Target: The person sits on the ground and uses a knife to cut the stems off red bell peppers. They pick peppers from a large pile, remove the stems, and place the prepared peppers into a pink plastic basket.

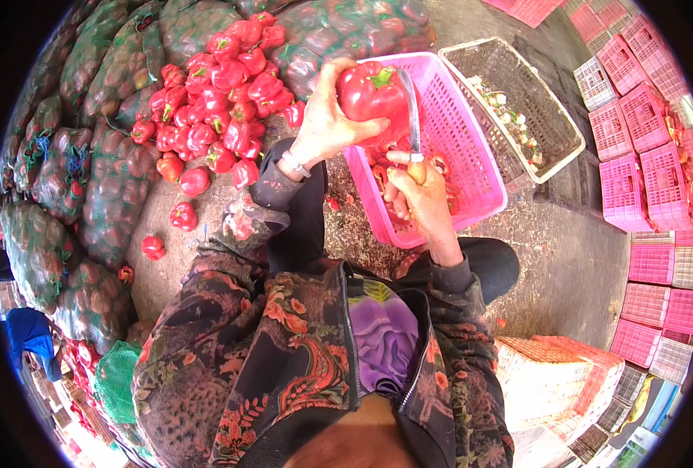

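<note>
My left hand grips a large red bell pepper by its side, its green stem facing up. In my right hand is a knife with a curved blade and a yellowish handle; the blade stands upright along the pepper's right side. Whether it has entered the flesh I cannot tell. Both hands are over a pink plastic crate, where cut red pepper pieces lie at the near end, partly hidden by my right hand. Whole red peppers are heaped on the floor at the left.
Green mesh sacks of peppers line the left and back. A whitish crate with pepper cores adjoins the pink one. Stacked crates stand at the right, others behind my right side. Loose peppers lie on the floor.
</note>
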{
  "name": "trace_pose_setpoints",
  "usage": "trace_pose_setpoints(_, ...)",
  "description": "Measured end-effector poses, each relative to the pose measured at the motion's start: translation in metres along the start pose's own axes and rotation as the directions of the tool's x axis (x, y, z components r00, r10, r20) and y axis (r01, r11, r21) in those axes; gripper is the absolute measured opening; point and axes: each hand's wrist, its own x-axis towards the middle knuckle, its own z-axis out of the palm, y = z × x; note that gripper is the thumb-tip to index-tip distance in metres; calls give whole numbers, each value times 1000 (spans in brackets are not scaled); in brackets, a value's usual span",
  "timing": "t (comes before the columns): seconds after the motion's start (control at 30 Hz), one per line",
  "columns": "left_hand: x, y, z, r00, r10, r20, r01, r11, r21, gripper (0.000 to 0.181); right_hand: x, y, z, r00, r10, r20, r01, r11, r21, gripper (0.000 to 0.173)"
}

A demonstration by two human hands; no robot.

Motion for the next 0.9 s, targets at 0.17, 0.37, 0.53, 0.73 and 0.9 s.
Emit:
trace_pose_setpoints(0.17,-14,11,12,996,72,50,-83,962,261,80,7,16,-4,997,62,-53,-60,998,31,25)
trace_pose_setpoints(0.37,-29,26,10,951,251,182,-309,796,520,72,5,39,-6,987,156,-29,-155,988,18,17)
trace_pose_setpoints(0.53,-47,26,9,940,166,298,-287,858,426,84,-24,54,0,972,184,-146,-185,983,5,10)
trace_pose_setpoints(0.73,-70,30,22,987,-38,153,-6,961,275,66,-40,79,0,944,160,-289,-214,963,-165,11)
trace_pose_setpoints(0.9,-77,21,20,877,296,379,-415,864,285,72,-48,65,0,933,350,-87,-338,932,130,6)
